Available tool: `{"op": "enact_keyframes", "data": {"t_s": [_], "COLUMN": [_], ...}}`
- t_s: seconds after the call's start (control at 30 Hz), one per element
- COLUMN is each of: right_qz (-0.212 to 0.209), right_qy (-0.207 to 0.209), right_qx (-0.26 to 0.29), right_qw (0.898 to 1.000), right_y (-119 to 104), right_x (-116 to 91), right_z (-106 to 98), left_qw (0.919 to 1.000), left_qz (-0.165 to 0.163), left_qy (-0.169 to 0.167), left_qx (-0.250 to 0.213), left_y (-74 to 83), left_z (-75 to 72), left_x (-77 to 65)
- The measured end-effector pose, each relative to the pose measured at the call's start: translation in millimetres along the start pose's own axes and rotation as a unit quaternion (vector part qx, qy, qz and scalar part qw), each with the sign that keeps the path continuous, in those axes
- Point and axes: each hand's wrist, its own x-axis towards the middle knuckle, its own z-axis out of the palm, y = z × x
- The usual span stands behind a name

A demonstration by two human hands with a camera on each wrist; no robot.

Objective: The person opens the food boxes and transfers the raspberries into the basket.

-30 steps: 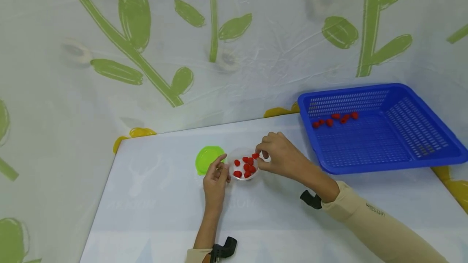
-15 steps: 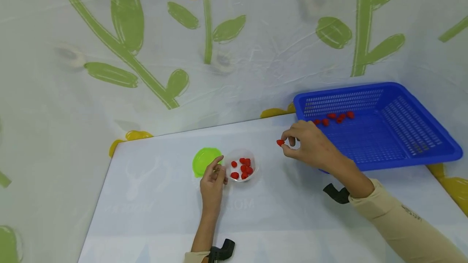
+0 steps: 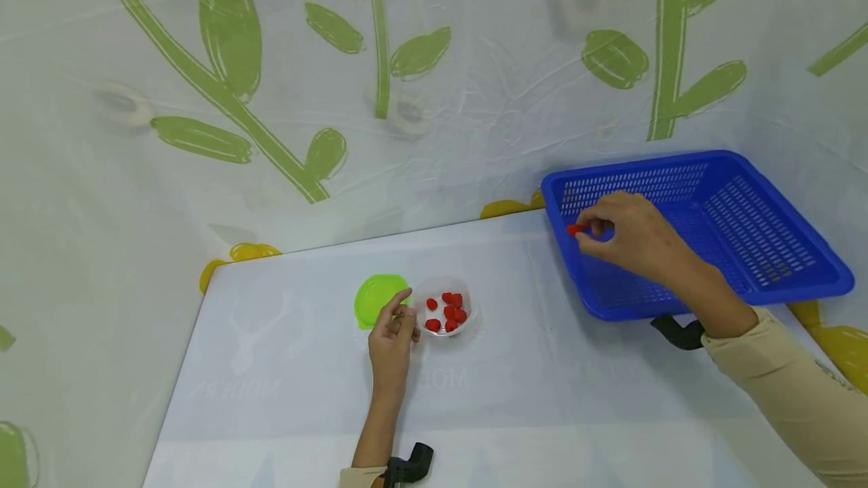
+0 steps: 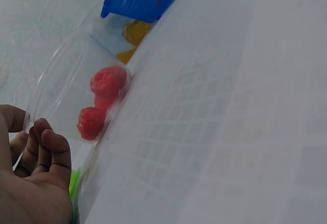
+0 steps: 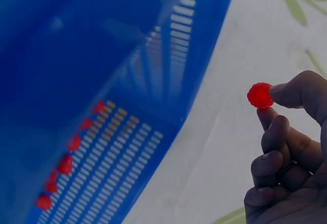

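My left hand pinches the near-left rim of a clear plastic cup, which stands on the table. Several red raspberries lie at the bottom of that cup. Between thumb and forefinger, my right hand holds one raspberry over the left side of the blue basket. More raspberries lie in a line inside the basket in the right wrist view; the hand hides them in the head view.
A bright green lid lies left of the cup, partly behind the left fingers. The white table meets a flower-printed sheet at its back edge. The basket's raised rim stands at the table's right.
My right hand has carried one raspberry from the cup's right rim rightward to above the basket's left side. My left hand stays at the cup; the head view has shifted slightly.
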Motion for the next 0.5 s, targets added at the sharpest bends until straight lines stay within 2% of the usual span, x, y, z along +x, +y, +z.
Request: {"op": "enact_keyframes", "data": {"t_s": [0.3,0.5], "right_qz": [0.010,0.022], "right_qy": [-0.033,-0.084], "right_qx": [-0.017,-0.035], "right_qw": [0.999,0.996], "right_y": [23.0,37.7], "right_x": [15.7,25.7], "right_z": [-13.3,-10.0], "left_qw": [0.9999,1.0000], "left_qz": [-0.007,-0.004], "left_qy": [0.001,0.003], "left_qx": [-0.008,-0.002], "left_y": [1.4,1.0], "left_z": [0.3,1.2], "left_x": [-0.2,-0.9]}}
